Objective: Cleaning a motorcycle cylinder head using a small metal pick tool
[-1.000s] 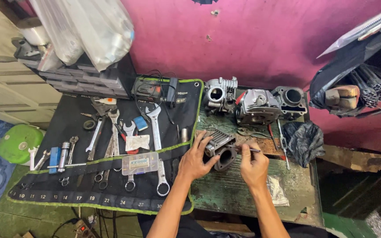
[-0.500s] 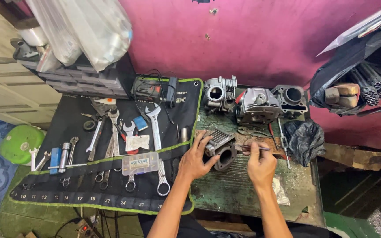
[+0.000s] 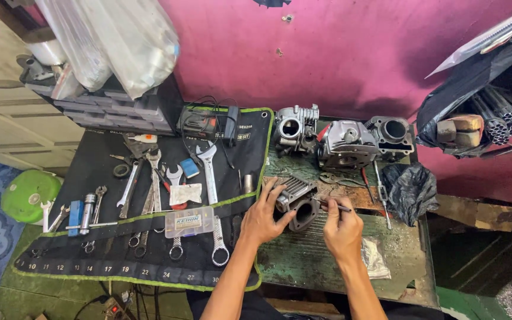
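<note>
Finned engine cylinder (image 3: 296,200) gripped by left hand (image 3: 263,217), right hand (image 3: 342,230) pinching thin tool (image 3: 334,205) — tip hidden

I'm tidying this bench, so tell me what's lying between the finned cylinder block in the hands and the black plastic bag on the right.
In the head view, between the finned cylinder block and the black plastic bag lie a rusty plate and a thin metal rod.

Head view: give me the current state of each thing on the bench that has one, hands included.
Left hand: fingers gripping the finned cylinder block, which lies on its side.
Right hand: pinching a thin tool, tip towards the block's bore.
Tool roll: unrolled flat, spanners lying loose on it.
Clear plastic case: closed.
Black plastic bag: crumpled beside the engine parts.
Cylinder head: standing apart, untouched.
</note>
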